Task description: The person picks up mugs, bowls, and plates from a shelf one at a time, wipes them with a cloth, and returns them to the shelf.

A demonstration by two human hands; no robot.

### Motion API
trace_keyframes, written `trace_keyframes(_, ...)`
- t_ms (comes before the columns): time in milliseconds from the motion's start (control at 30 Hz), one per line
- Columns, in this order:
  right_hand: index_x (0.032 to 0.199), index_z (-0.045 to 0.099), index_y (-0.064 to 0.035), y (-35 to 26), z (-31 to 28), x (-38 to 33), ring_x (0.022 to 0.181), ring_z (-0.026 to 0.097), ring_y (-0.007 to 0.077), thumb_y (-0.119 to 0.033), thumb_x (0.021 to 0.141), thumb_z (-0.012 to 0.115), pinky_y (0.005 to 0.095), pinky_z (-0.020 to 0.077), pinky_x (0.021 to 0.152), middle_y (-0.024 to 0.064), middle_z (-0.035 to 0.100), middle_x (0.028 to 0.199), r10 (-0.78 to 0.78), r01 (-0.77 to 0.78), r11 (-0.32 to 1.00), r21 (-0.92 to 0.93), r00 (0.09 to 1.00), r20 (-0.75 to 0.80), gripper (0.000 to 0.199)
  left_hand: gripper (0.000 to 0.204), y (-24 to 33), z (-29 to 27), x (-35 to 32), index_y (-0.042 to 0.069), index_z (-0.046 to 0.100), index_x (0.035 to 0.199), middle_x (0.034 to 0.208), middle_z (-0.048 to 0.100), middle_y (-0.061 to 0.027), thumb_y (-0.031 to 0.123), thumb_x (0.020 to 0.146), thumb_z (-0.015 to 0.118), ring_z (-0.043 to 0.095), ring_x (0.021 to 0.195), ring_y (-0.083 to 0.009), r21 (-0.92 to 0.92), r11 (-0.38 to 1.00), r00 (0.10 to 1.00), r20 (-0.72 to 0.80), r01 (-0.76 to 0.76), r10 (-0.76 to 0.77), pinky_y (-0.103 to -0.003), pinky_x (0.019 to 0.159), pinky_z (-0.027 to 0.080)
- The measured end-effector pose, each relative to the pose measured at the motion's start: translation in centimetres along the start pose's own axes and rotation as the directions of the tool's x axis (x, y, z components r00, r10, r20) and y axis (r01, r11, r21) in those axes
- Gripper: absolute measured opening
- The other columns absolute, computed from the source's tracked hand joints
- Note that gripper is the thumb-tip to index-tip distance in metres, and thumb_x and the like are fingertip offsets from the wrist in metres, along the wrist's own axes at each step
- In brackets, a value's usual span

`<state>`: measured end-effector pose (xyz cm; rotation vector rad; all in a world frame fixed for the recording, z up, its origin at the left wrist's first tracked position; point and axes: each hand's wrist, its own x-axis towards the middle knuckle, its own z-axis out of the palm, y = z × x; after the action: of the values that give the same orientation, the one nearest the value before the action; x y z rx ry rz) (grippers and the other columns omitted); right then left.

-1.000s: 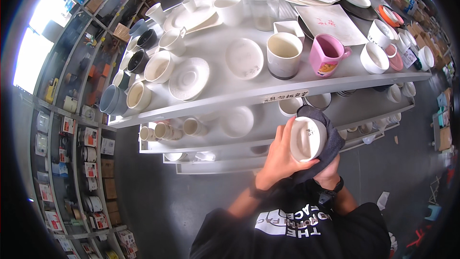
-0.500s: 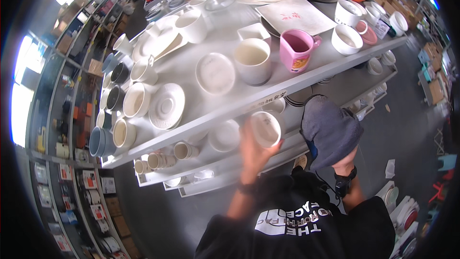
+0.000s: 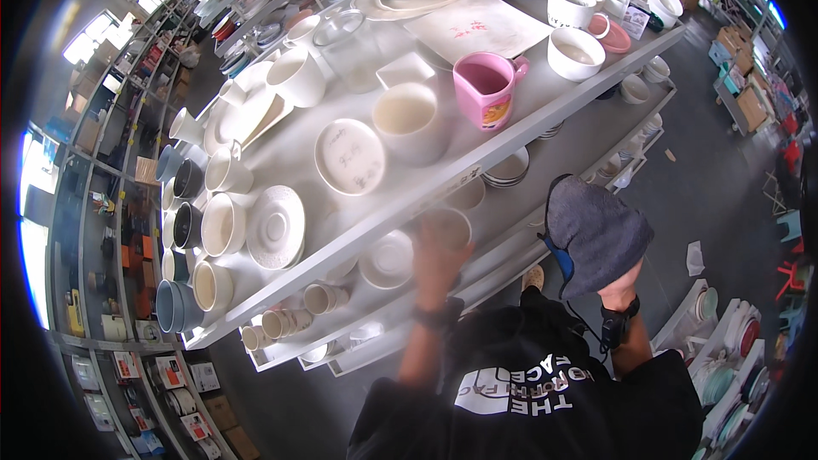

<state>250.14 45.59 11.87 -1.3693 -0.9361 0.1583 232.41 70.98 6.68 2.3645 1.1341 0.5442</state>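
My left hand [image 3: 436, 268], smeared by motion, is wrapped about a white cup [image 3: 450, 227] at the lower shelf, just under the top shelf's front edge. A white saucer-like dish [image 3: 388, 259] lies to its left, and another white cup [image 3: 467, 194] stands behind it. On the right, my right hand [image 3: 622, 286] is closed on a dark grey cloth [image 3: 596, 234], which is bunched up and covers most of the fingers. Whether anything is inside the cloth is hidden. The cloth hangs in front of the shelf, apart from the dishes.
The top shelf [image 3: 341, 243] carries a pink mug [image 3: 486, 89], a tall white cup [image 3: 407, 119], a round white dish [image 3: 350, 157], a saucer [image 3: 276, 227] and square plates [image 3: 477, 27]. Small cups [image 3: 325, 298] stand below. More dish racks [image 3: 707, 324] are at the lower right.
My left hand has taken the white cup away from me, further in over the lower shelf. My right hand still grips the cloth. The view has shifted, so the shelves sit further left.
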Motion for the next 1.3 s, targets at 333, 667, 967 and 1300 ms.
trace_keyframes(333, 0.136, 0.033, 0.0002, 2.0, -1.8, -1.0, 0.120, 0.045, 0.0250, -0.023, 0.087, 0.054, 0.0372, 0.0336, 0.103, 0.0129, 0.044, 0.135, 0.038, -0.037, 0.999, 0.018, 0.995, -0.090, 0.058, 0.094, -2.1, 2.6, 0.5, 0.004, 0.035, 0.134, 0.118, 0.051, -0.0189, 0.039, 0.059, 0.080, 0.051, 0.105, -0.0357, 0.073, 0.990, 0.985, 0.112, 0.123, -0.131, -0.045, 0.086, 0.045)
trace_keyframes(667, 0.134, 0.037, 0.0020, 5.3, -4.4, -3.2, 0.119, 0.047, 0.0252, -0.020, 0.076, 0.068, 0.0367, 0.0345, 0.102, 0.0142, 0.047, 0.133, 0.064, -0.058, 0.997, 0.046, 0.989, -0.134, 0.069, 0.096, -5.5, 6.1, 1.1, -0.002, 0.035, 0.133, 0.127, 0.045, -0.0205, 0.037, 0.059, 0.080, 0.043, 0.115, -0.0378, 0.061, 0.979, 0.980, 0.052, -0.196, 0.193, -0.046, 0.095, 0.038)
trace_keyframes(967, 0.132, 0.038, 0.0030, 5.6, -4.1, -2.4, 0.120, 0.047, 0.0330, -0.022, 0.066, 0.079, 0.0417, 0.0337, 0.102, 0.0202, 0.047, 0.131, -0.270, 0.238, 0.837, -0.493, 0.963, 0.006, 0.082, 0.116, -3.6, 4.3, 0.8, 0.002, 0.017, 0.143, 0.124, 0.041, -0.0281, 0.045, 0.056, 0.081, 0.046, 0.108, -0.0420, 0.057, 0.998, 0.996, 0.092, -0.004, -0.001, -0.046, 0.090, 0.041)
trace_keyframes(1300, 0.132, 0.037, 0.0061, 4.6, -2.8, -0.4, 0.117, 0.049, 0.0323, -0.021, 0.065, 0.078, 0.0419, 0.0335, 0.102, 0.0197, 0.049, 0.129, -0.214, 0.233, 0.875, -0.425, 0.972, 0.093, 0.083, 0.047, 1.3, 0.9, 0.5, 0.000, 0.052, 0.116, 0.109, 0.056, -0.0211, 0.024, 0.079, 0.067, 0.053, 0.102, -0.0372, -0.083, 0.991, 0.982, -0.167, -0.104, 0.089, -0.043, 0.082, 0.045)
